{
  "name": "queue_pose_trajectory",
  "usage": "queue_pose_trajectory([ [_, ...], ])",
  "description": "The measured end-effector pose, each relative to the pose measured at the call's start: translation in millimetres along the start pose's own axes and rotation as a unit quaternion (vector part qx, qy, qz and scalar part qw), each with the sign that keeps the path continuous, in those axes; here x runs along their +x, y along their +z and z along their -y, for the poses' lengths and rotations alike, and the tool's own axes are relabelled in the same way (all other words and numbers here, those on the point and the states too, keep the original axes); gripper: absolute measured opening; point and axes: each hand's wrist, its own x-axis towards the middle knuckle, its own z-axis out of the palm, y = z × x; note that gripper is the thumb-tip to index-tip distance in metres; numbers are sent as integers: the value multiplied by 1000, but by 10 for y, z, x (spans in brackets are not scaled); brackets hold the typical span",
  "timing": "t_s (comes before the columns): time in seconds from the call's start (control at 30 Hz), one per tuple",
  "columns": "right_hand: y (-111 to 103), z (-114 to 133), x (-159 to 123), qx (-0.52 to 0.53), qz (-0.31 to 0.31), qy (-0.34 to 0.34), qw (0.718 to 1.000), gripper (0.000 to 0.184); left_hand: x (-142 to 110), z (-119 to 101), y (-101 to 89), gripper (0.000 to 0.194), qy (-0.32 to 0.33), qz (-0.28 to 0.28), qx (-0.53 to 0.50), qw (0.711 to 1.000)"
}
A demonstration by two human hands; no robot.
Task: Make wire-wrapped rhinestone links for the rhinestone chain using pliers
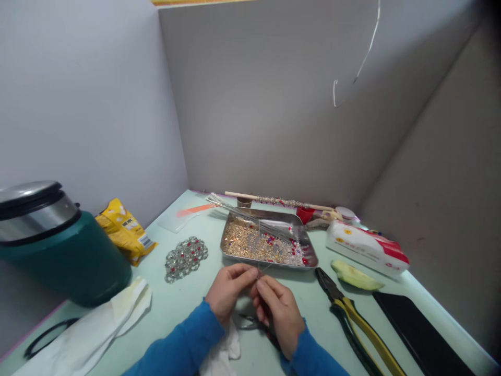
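Note:
My left hand (233,290) and my right hand (279,310) meet near the front of a metal tray (270,263). Both are closed, thumb against fingers, on a thin wire (268,266) whose fine ends stick up between them. Whatever small piece sits at the fingertips is mostly hidden. Gold, clear, red and purple beads (250,240) fill the tray, and a bundle of straight wires (230,208) lies across it. Partly covered by my right hand, a small pair of pliers (247,321) rests on the table. A flat beaded wire piece (187,257) lies to the left.
Large pliers (346,316), a black phone-like slab (422,334), a pale green fruit piece (356,275) and a tissue pack (366,246) lie right. Left are a green flask (66,261), a yellow packet (127,230) and a white cloth (94,329). A beaded stick (282,201) lies behind.

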Motion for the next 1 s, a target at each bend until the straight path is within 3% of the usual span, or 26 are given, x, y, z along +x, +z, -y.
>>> queue_pose_trajectory([
  [0.33, -14, -8, 7, -26, 15, 9, 999, 34, 5, -45, -26, 33, 14, -7, 47, 999],
  [0.5, -19, 55, 3, -120, -82, -70, 987, 26, 10, -91, -29, 30, 33, -68, 109, 991],
  [0.6, -49, 59, 44, -109, -118, -100, 982, 23, 3, -78, -20, 33, 6, -51, 96, 994],
  [0.8, -110, 73, 77, 1, -50, -38, 998, 22, -14, -54, -21, 31, -21, 17, 51, 998],
  [1.0, -108, 81, 72, 4, -59, -44, 997, 21, -20, -82, 5, 30, -13, 24, 58, 998],
])
